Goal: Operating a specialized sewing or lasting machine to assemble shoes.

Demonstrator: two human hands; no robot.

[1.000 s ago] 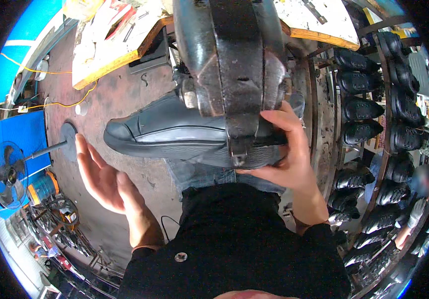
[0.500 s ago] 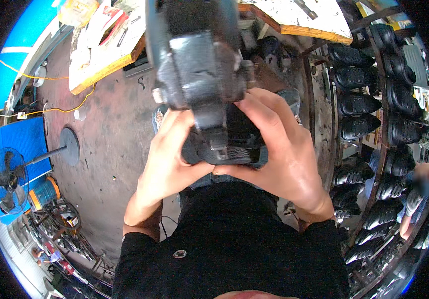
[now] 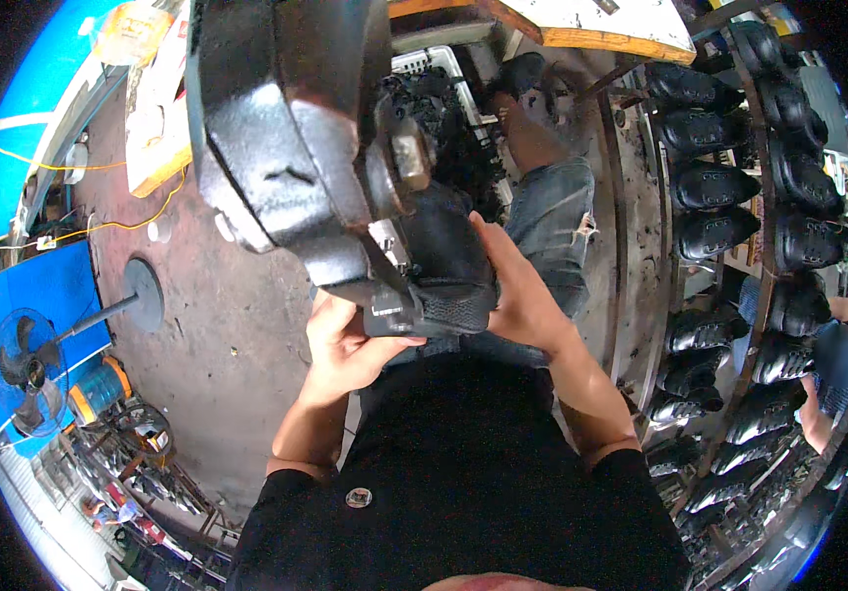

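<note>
A black shoe with a ribbed sole edge (image 3: 450,310) sits in front of the person's waist, its near end toward the body, beneath a heavy black metal machine head (image 3: 276,167) that hides part of it; whether the head's narrow metal tip (image 3: 389,315) touches the shoe cannot be told. The right hand (image 3: 527,295) grips the shoe's right side, and the left hand (image 3: 345,345) curls around its left edge, thumb along the near rim, fingertips hidden; the two-sided hold probably steadies it. Beyond lies a white plastic basket (image 3: 463,89) of dark pieces. Black lace-up shoes (image 3: 714,182) line racks at right, apparently for storage. The round shirt badge (image 3: 359,497) is too small to read; a yellowish plastic bag (image 3: 133,32) bears orange printing.
</note>
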